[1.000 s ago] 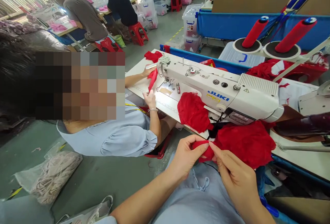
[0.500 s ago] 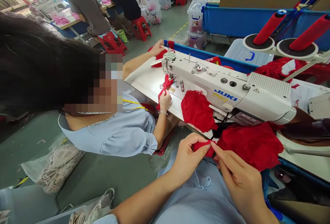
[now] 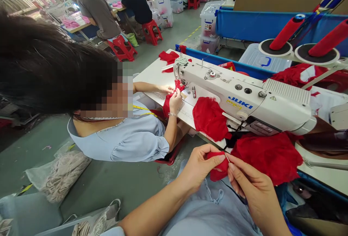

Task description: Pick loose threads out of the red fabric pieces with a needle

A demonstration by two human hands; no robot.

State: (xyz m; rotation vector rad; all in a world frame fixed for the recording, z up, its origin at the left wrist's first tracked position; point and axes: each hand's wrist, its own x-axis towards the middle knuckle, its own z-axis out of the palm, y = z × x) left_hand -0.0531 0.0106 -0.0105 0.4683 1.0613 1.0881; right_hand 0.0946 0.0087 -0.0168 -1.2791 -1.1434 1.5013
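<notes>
My left hand [image 3: 199,165] is closed on the corner of a red fabric piece [image 3: 268,156] that hangs off the table edge onto my lap. My right hand [image 3: 251,187] pinches the same corner from the right, with a thin pale needle or pin between thumb and forefinger. A second red fabric bundle [image 3: 210,118] lies on the table under the arm of a white Juki sewing machine [image 3: 244,100]. A co-worker in a light blue top [image 3: 130,138] sits to my left and holds red cloth at the machine's needle with both hands.
Two red thread cones [image 3: 288,33] stand on a rack at the right. More red cloth lies at the table's far end [image 3: 168,57]. A clear bag of cord [image 3: 59,176] lies on the green floor. Other people sit on red stools [image 3: 122,47] among plastic bins [image 3: 208,24].
The co-worker's far hand came back from the table's far end to the needle area. My hands shifted slightly lower and still pinch the red corner.
</notes>
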